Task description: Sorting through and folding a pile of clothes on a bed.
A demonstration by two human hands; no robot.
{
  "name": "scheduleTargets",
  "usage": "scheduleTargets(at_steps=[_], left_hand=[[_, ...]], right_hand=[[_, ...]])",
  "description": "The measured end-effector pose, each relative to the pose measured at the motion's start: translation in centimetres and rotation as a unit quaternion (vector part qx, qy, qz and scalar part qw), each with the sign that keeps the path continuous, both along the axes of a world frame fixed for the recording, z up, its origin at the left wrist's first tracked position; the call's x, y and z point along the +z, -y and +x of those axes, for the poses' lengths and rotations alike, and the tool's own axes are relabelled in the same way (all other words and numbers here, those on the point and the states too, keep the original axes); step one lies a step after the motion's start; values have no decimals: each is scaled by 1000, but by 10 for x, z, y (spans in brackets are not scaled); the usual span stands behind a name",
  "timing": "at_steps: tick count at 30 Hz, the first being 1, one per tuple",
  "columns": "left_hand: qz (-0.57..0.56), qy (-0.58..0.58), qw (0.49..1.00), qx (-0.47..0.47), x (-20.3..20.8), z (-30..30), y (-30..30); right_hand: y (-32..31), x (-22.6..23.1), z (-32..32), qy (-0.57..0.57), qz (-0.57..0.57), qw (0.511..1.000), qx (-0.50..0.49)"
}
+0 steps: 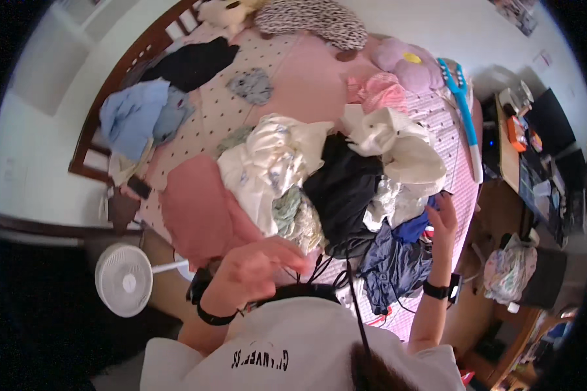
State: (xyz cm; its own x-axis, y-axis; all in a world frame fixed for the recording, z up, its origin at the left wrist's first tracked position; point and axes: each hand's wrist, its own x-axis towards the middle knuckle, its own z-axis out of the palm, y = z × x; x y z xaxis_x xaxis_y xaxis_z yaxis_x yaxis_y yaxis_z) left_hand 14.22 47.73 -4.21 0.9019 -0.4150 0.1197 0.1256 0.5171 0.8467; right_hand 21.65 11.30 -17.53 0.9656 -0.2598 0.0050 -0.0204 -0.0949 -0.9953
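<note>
My left hand (257,268) hovers over the near edge of the bed, beside a dusty-pink garment (199,212). It is slightly blurred; fingers and thumb look apart, with nothing visible between them. At the right, my right hand (443,220) is raised with spread, bent fingers, close to a royal-blue cloth (411,228) and a dark navy garment (392,264). No item shows in it. Between the hands lies a loose heap: a shiny white patterned garment (277,150), a black garment (344,189), a cream garment (414,156) and a grey-green cloth (285,212).
Light-blue clothes (134,114) and a black garment (192,62) lie at the far left of the bed. A spotted plush toy (313,21), a flower cushion (407,62) and a blue-and-white stick (466,117) line the far side. A white fan (124,280) stands left; a desk (509,143) right.
</note>
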Motion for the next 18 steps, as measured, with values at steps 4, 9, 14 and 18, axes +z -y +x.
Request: scheduleTargets(at_steps=[4,9,14,18], left_hand=[[-143,182,962,-145,42,-21,27],[-398,281,859,-156,57,-84,78],[-403,296,859,-113,70,-126,73],[-426,275,856,-105,73,-162,82]], right_hand=[[4,-11,-60,-156,38,987,4],[4,-32,-147,-204,16,979,-25],[25,-72,-199,-260,-44,965,10],[12,-77,-215,-205,-134,965,93]])
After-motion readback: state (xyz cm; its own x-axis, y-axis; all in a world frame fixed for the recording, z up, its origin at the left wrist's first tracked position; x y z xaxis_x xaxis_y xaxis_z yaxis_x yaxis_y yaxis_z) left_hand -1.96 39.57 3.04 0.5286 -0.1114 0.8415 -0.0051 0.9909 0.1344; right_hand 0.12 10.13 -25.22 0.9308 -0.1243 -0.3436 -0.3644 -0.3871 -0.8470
